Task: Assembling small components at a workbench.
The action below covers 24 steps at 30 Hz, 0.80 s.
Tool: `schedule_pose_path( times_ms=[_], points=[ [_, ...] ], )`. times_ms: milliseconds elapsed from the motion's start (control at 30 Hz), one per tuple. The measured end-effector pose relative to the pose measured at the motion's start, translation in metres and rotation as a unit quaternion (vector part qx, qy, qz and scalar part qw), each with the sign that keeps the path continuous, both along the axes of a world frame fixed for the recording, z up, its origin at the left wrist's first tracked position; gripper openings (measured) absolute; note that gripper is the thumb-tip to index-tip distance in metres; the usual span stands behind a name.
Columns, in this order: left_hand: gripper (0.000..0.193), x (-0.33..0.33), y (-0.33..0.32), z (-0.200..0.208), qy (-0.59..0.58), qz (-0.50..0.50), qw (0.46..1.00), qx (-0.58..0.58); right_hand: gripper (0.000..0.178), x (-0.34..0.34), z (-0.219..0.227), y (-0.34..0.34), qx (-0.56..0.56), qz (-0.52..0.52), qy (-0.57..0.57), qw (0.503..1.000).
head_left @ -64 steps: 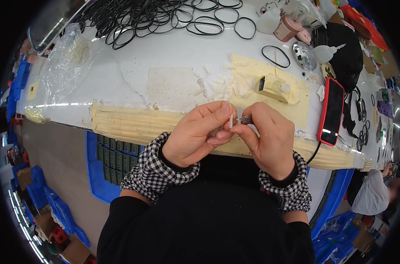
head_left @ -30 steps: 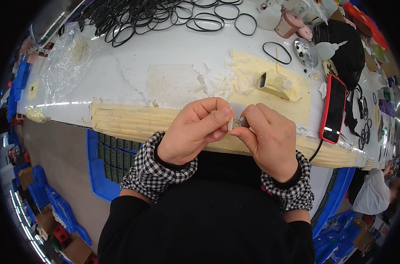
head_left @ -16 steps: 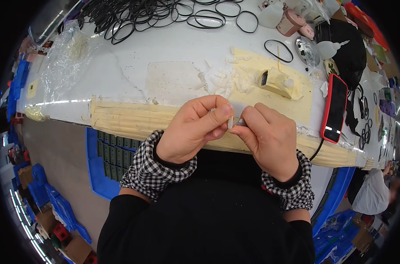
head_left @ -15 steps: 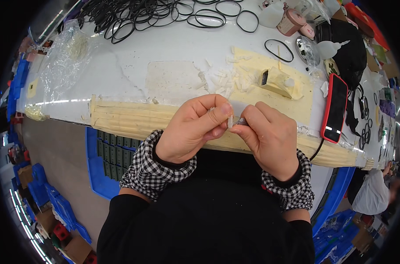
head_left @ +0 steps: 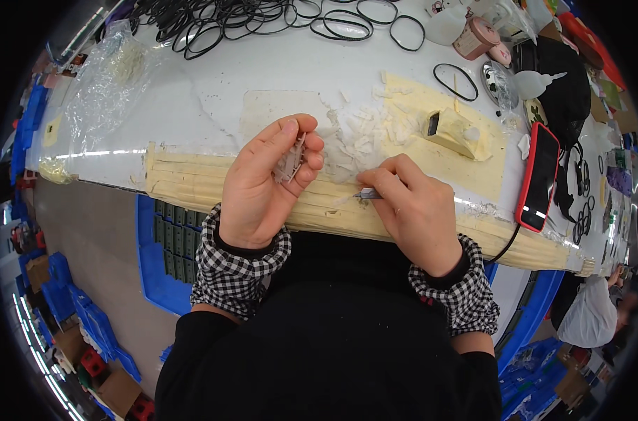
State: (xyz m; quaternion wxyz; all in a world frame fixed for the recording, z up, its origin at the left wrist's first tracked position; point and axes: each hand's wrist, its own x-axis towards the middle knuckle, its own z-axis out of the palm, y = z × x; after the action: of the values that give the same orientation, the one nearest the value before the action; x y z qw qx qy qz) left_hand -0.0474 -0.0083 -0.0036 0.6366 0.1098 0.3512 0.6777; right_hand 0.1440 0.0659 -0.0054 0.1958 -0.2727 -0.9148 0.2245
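My left hand (head_left: 259, 182) is turned palm up with its fingers curled, cupping several small, whitish translucent strips (head_left: 288, 164). Between thumb and fingers of my right hand (head_left: 420, 214) is a small grey metal blade (head_left: 365, 194), its tip pointing left above the taped table edge. Most of the blade is hidden by the fingers. Beyond both hands lies a loose pile of whitish scraps (head_left: 352, 144), partly on a yellow sheet (head_left: 484, 179) stuck to the table. The two hands are apart.
A tape-covered block (head_left: 453, 133) stands on the yellow sheet. To the right lies a red-cased phone (head_left: 538, 179) with a cable. Black rubber loops (head_left: 263, 17) heap at the back; clear plastic film (head_left: 105, 98) lies at left. Below the table is a blue crate (head_left: 150, 259).
My hands have moved apart. The left went leftward and turned its palm up, showing the strips in it; the right shifted slightly left and shows more of the blade.
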Motion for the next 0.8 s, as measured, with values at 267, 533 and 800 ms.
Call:
schedule_pose_path(
  times_ms=[267,533,800],
  points=[
    [0.02,0.017,0.001,0.003,0.1,-0.059,0.993,-0.011,0.02,0.003,0.007,0.013,-0.065,-0.063,0.098,0.991],
    [0.014,0.036,0.006,0.005,0.033,-0.135,0.99,-0.003,0.011,0.001,0.038,0.002,-0.133,-0.079,0.166,0.974],
    [0.016,0.035,0.009,0.002,0.013,-0.159,0.987,0.028,0.023,0.004,0.038,0.002,-0.107,-0.043,0.16,0.98]
  ],
)
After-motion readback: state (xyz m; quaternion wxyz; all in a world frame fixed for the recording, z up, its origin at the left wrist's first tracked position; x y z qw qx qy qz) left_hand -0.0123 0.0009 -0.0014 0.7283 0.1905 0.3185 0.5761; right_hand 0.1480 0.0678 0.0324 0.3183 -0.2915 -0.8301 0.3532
